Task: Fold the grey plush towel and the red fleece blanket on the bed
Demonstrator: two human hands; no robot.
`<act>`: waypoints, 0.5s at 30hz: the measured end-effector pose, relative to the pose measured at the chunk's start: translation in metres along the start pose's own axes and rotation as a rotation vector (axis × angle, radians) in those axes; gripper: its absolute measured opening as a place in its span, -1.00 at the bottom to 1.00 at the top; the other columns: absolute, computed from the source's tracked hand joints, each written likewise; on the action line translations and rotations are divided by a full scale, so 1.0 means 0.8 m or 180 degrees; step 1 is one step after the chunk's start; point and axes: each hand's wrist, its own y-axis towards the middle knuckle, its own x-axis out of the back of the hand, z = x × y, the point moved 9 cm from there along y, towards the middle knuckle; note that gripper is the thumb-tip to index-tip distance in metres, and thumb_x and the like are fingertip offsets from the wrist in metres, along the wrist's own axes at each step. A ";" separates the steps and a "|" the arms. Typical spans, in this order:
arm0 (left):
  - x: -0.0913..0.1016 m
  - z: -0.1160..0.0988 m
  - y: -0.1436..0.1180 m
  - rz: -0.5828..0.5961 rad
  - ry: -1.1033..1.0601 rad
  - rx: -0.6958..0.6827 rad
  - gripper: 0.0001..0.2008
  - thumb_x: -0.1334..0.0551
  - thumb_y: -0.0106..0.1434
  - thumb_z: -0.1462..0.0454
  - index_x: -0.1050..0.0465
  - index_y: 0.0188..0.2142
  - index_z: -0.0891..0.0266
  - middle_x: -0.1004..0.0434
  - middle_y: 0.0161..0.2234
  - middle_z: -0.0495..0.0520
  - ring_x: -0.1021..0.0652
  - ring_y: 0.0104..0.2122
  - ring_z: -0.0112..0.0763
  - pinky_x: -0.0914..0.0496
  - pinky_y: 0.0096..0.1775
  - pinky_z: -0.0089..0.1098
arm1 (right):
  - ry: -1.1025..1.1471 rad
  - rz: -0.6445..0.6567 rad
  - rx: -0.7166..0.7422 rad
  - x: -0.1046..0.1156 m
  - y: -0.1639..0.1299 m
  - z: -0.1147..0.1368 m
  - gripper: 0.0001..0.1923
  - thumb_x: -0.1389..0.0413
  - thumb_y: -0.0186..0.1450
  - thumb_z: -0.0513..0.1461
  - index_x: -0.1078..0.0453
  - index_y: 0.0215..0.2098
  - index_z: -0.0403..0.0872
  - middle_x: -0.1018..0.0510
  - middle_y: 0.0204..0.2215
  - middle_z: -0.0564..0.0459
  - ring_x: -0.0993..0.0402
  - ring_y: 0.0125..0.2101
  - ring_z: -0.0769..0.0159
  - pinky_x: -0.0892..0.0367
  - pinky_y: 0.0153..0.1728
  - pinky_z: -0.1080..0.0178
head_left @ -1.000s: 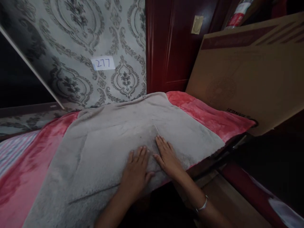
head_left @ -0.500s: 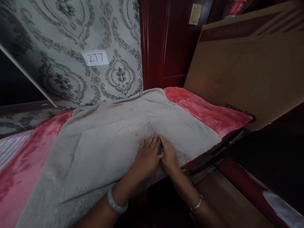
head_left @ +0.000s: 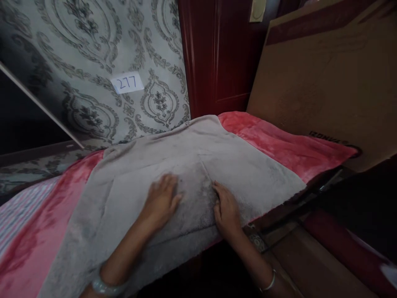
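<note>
A soft grey blanket (head_left: 130, 198) lies spread out, with fold creases across it. My left hand (head_left: 162, 196) is laid palm down on its middle, fingers stretched out and a little blurred, with nothing held. To the right, my right hand (head_left: 226, 207) rests on its side edge against the blanket, beside a short crease. Its fingers are stretched and slightly bent, the thumb apart from them, and no object shows in it.
Beneath the grey blanket, a red-pink plush cover (head_left: 273, 140) shows at both sides. Striped cloth (head_left: 29, 211) lies at far left. A large cardboard box (head_left: 322, 82) leans at the right, near a dark red door (head_left: 214, 54). Patterned wall carries a paper label (head_left: 127, 82).
My hands were close together on the blanket. My left hand has slid away to the left across it, while my right hand stays near the same spot. The view has shifted slightly.
</note>
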 end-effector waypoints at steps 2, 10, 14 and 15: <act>-0.004 -0.067 0.010 0.0129 -0.0232 -0.0987 -0.40 0.12 0.46 0.04 0.08 0.42 0.14 0.07 0.43 0.12 0.02 0.41 -0.21 0.05 0.35 0.04 | 0.0024 -0.0054 -0.0014 0.002 -0.001 0.000 -0.49 0.12 0.28 -0.39 -0.25 0.18 -0.08 -0.38 0.16 -0.19 -0.30 0.17 0.08 -0.28 0.16 -0.12; -0.037 -0.115 0.068 0.0333 -0.0394 -0.2466 -0.40 0.03 0.43 -0.04 0.03 0.40 -0.03 -0.02 0.41 0.05 0.00 0.40 -0.24 0.18 0.36 0.03 | -0.0137 -0.0101 0.0223 0.003 0.004 0.011 -0.55 0.11 0.18 -0.45 -0.31 0.00 -0.08 -0.48 -0.06 -0.17 -0.38 0.03 0.07 -0.35 0.06 -0.09; -0.031 -0.069 0.143 0.0249 -0.0107 -0.1874 -0.47 0.02 0.45 0.02 -0.08 0.36 -0.04 0.00 0.41 0.00 0.02 0.41 -0.20 0.18 0.35 0.06 | -0.0216 -0.0132 0.0209 0.002 0.004 0.009 -0.56 0.11 0.16 -0.46 -0.33 -0.04 -0.09 -0.49 -0.10 -0.16 -0.39 0.00 0.07 -0.36 0.06 -0.09; -0.027 -0.059 0.161 0.0209 -0.0054 -0.1637 -0.48 0.02 0.45 0.03 -0.09 0.36 -0.02 0.00 0.41 0.00 0.00 0.40 -0.18 0.14 0.34 0.07 | -0.0228 -0.0135 0.0217 0.001 0.003 0.009 -0.55 0.10 0.15 -0.46 -0.33 -0.04 -0.09 -0.50 -0.10 -0.16 -0.39 -0.01 0.07 -0.36 0.05 -0.09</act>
